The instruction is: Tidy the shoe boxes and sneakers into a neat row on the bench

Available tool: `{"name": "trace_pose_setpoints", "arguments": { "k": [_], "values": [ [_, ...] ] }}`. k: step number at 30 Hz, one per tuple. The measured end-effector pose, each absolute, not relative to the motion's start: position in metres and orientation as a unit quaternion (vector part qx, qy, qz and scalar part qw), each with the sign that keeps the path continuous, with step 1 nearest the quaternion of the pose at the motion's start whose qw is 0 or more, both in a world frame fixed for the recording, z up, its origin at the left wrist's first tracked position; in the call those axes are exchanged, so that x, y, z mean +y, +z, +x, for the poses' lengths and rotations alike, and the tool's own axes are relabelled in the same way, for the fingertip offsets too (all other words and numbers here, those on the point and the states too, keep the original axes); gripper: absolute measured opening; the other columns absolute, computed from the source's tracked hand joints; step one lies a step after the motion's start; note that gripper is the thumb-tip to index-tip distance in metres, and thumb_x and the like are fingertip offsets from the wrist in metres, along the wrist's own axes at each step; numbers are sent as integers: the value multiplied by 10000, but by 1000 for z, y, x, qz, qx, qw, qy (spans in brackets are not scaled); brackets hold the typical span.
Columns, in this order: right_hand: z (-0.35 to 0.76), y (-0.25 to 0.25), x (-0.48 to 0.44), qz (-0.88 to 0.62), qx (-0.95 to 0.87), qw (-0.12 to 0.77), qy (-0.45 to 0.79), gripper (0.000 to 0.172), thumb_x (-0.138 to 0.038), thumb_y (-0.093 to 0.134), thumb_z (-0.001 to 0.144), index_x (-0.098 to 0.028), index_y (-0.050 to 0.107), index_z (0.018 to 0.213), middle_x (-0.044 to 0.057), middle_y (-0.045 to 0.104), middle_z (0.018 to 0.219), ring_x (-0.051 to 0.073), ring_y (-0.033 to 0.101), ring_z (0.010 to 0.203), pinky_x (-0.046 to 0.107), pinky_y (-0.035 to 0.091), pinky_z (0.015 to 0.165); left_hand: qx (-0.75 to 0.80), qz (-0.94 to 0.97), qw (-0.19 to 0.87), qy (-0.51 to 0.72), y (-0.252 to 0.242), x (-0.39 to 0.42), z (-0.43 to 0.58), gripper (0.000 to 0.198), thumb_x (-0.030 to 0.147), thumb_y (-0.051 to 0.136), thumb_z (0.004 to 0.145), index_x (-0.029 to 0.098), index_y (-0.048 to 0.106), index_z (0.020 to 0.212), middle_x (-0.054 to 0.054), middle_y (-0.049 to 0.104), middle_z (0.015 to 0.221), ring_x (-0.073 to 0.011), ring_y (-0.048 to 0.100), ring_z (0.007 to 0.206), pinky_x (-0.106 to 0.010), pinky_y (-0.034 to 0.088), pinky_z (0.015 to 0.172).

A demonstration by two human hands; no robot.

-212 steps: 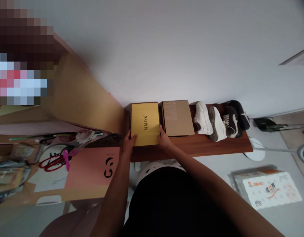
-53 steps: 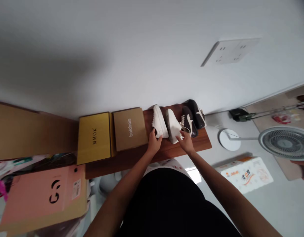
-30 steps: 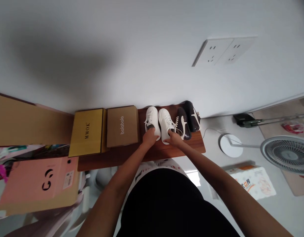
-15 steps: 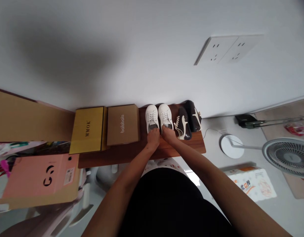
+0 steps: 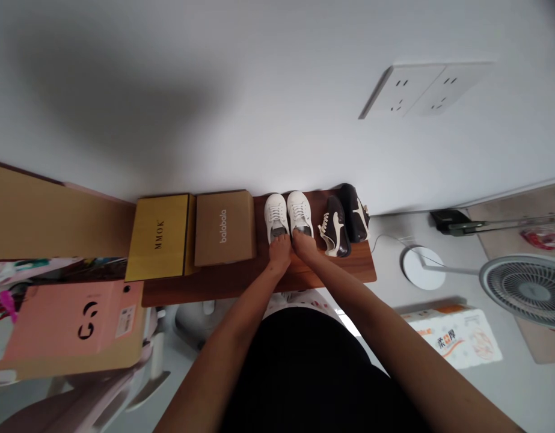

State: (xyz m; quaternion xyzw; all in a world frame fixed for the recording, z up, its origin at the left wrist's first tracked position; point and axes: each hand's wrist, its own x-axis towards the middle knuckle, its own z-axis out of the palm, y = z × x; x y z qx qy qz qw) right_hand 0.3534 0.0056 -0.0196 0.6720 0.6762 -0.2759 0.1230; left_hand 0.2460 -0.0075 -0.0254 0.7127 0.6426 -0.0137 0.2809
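Two white sneakers stand side by side, toes to the wall, on a dark wooden shelf (image 5: 241, 282). My left hand (image 5: 279, 252) rests on the heel of the left white sneaker (image 5: 276, 214). My right hand (image 5: 304, 245) grips the heel of the right white sneaker (image 5: 299, 210). The fingers of both hands curl over the heels. Right of them lies a dark brown pair of sneakers (image 5: 344, 219) with cream stripes, set at a slant.
A brown "balabala" box (image 5: 223, 227) and a yellow "MMOK" box (image 5: 159, 236) sit left of the shoes. A pink box (image 5: 79, 319) lies lower left. A white fan (image 5: 521, 282), its round base (image 5: 422, 267) and a tissue pack (image 5: 457, 337) are on the floor at right. Wall sockets (image 5: 421, 87) above.
The white sneakers, earlier lying on their sides, now stand upright and pushed together against the wall. Both hands slid back to the heels; the yellow box was left earlier.
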Motion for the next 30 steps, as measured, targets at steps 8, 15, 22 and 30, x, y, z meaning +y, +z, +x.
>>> {"name": "trace_pose_setpoints", "arguments": {
  "k": [8,15,22,30],
  "values": [
    [355,-13,-10,663,714,51,-219,207,-209,458,1012,-126,565,1168,217,661,1192,285,643,1089,375,518,921,633,746,187,-91,-19,-11,238,300,131,354,995,95,590,1176,-175,657,1121,-284,616,1106,-369,475,944],
    [433,-14,-55,687,656,-243,-195,285,-337,479,1008,-153,593,1194,151,647,1076,273,595,1021,414,501,953,548,796,256,25,-5,-27,265,219,224,553,950,160,587,1157,-139,637,1150,-277,588,1131,-415,452,1006],
    [552,-42,-60,822,462,-310,-119,446,-473,543,934,-138,605,1222,183,624,1145,290,599,1033,466,514,929,498,762,413,-2,-30,-46,348,404,300,689,892,133,575,1242,-149,643,1222,-252,610,1166,-358,458,998],
    [594,-61,-39,808,461,-164,-328,453,-428,825,651,-190,666,1001,39,724,912,222,664,829,303,506,732,494,768,404,-56,-35,-27,369,179,294,680,908,151,683,1016,-121,730,1052,-245,682,1050,-301,482,885]
  ]
}}
